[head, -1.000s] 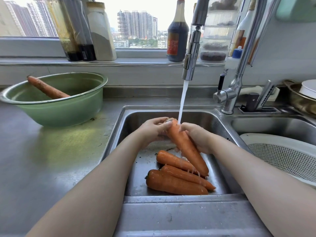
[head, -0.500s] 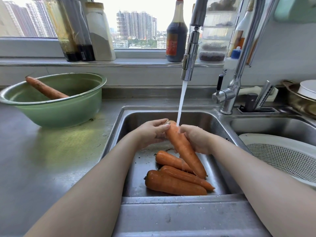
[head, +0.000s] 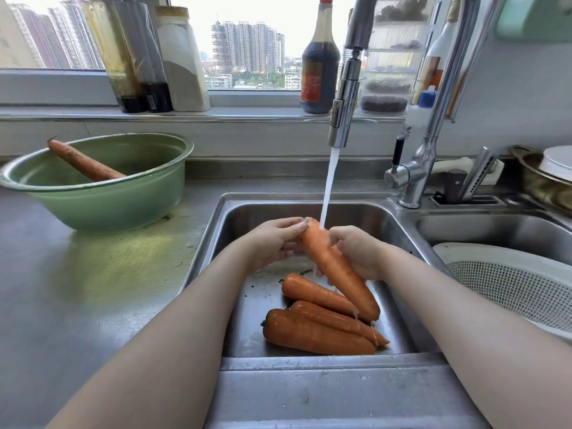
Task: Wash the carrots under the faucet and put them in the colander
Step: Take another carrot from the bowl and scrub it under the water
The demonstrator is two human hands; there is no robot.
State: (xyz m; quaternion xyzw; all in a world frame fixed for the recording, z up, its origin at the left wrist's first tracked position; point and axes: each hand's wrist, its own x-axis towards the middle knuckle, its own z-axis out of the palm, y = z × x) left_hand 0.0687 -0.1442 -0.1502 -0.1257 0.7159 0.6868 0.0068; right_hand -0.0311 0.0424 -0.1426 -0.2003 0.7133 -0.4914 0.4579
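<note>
Both hands, left hand [head: 272,243] and right hand [head: 359,252], grip one carrot [head: 337,267] under the faucet [head: 343,97] stream. Three carrots [head: 315,323] lie in the sink [head: 247,212] below.

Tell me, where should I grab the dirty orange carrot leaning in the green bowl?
Probably round its middle, coming down from above into the round green bowl. The dirty orange carrot leans on the rim, so its shaft is raised and fingers can close around it.

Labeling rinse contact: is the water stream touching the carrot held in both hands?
Touching. Head view: the water stream ends on the top end of the held carrot, between the left hand and right hand; water runs off lower down.
</note>
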